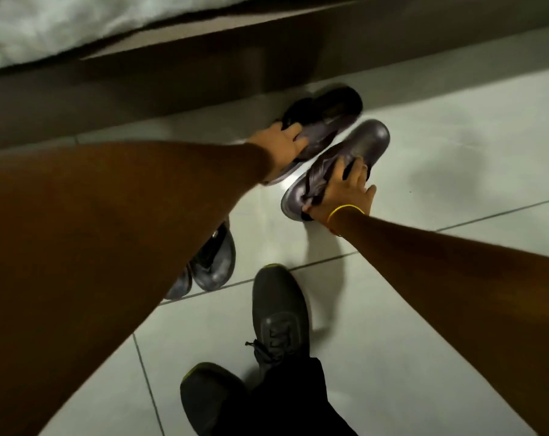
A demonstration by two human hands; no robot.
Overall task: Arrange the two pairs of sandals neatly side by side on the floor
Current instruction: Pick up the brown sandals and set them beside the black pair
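Nearest to us, our two dark grey lace-up sneakers [279,313] stand on the pale tiled floor [424,357], with dark trouser cuffs [295,401] above them. Both our arms reach away from us in brown long sleeves [116,221].

We note our left hand [282,146] pressed onto a purplish-grey rubber sandal [317,136] at the far centre of the floor, fingers spread across its strap; whether the fingers grip it or merely rest on it we cannot tell, owing to blur. A dark, blurred shape just beyond this sandal, close to the brown bed base [172,80], cannot be identified.

Our right hand [345,193], with a thin yellow band [345,210] at the wrist, grasps the strap of a second purplish-grey rubber sandal [339,165], fingers curled over it. This sandal lies just to the right of the first, roughly parallel to it and tilted, toes pointing far right.

Near left, partly hidden under our left sleeve, two darker grey sandals [213,265] lie side by side on the floor, touching each other and well apart from the held pair.

White bedding [47,23] shows at the far left.
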